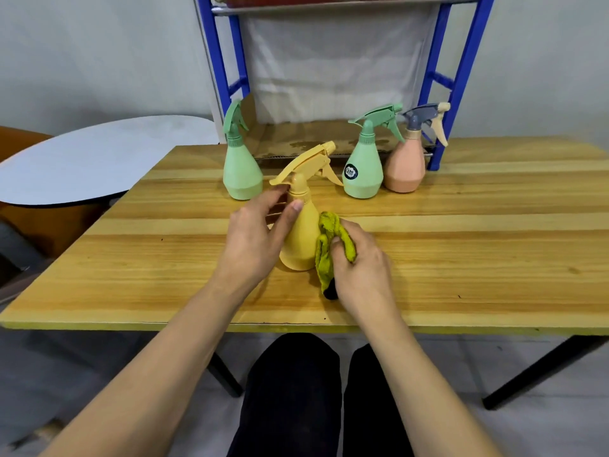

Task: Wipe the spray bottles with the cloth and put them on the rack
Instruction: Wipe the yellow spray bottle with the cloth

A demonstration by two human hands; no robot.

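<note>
The neck of the yellow spray bottle (301,232) is held by the left hand (253,239), while the green cloth (329,249) is gripped in the right hand (361,262) and pressed against the bottle's side. The bottle stands upright on the wooden desk (461,252). Behind it, two green bottles (240,166) (362,169) and a pink bottle (407,166) are lined up before the blue rack (461,77). A white round table (99,159) is seen at left.

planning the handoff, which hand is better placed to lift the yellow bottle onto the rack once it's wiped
Probably left: the left hand already grips the yellow plastic spray bottle at its neck, while the right hand holds the green cloth.
</note>
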